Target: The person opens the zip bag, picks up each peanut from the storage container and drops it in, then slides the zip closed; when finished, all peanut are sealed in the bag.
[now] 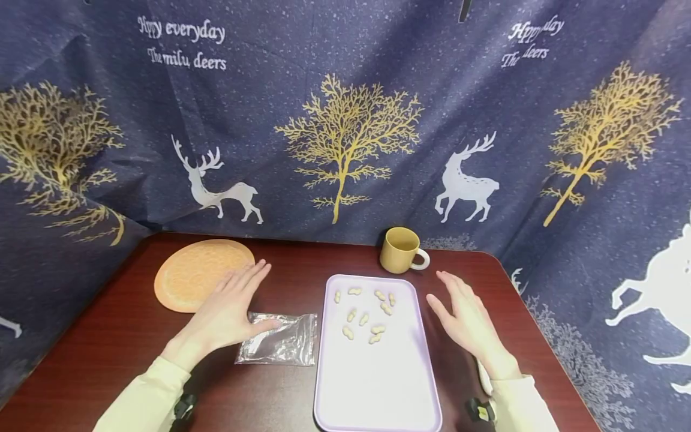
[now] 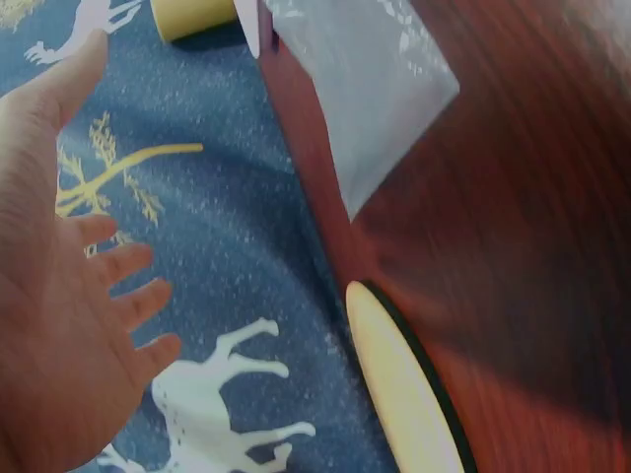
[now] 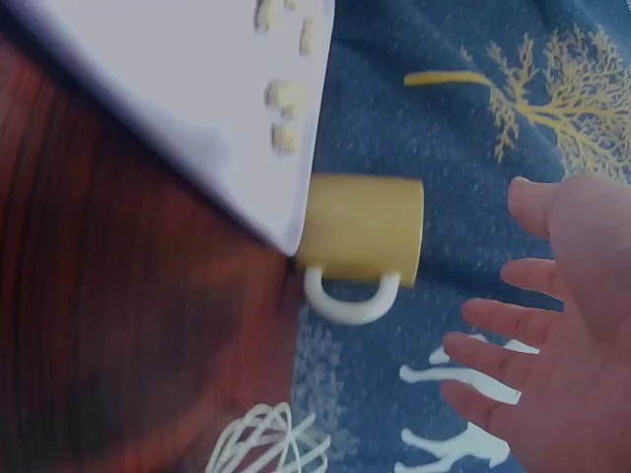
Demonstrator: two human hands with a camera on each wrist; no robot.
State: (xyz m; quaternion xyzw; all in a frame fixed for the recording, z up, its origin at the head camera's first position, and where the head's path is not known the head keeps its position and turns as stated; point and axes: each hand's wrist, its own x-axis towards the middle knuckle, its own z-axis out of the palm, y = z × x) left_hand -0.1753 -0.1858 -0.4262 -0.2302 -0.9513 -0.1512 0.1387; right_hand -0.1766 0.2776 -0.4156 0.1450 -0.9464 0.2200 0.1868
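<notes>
Left hand up over the table, fingers extended and loose, thumb out toward the right, nothing in the grip. Right hand much the same on the other side: fingers relaxed and spread, palm bare, held off the tabletop.

Clear plastic bag lies flat, partly under the left thumb in the head view, between that hand and the tray (bag edge right at the tray rim; touching or not, can't tell). Tray is pale purple, set lengthwise between the two hands. Peanuts, about ten, scattered on its far half.

Yellow mug upright just past the tray's far edge, white handle pointing right; right hand is near it, not on it. Round orange mat at far left, partly covered by the left hand from up here. White wire whisk shows at the bottom of the right wrist view, cut off by the edge. Dark blue cloth hangs behind, with white deer and gold trees.
</notes>
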